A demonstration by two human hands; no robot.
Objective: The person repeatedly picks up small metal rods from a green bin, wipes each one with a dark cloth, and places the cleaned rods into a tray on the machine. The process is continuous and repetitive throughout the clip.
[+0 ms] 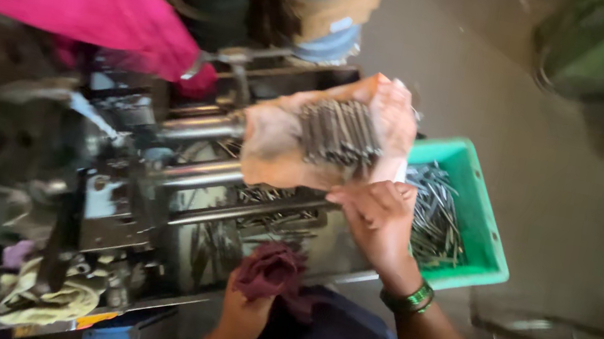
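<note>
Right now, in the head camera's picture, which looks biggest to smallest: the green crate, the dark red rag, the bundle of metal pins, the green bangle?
1. Green crate, though partly hidden.
2. Bundle of metal pins and dark red rag: look about alike, so unranked.
3. Green bangle, clearly smallest.

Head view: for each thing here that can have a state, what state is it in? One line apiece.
Left hand: closed on a dark red rag.
Right hand: fingers touching the underside of a bundle of metal rods.
Another person's hand: palm up, cupping that bundle.
Green bin: open, partly filled with loose rods.
Machine: blurred; running or stopped cannot be told.
</note>
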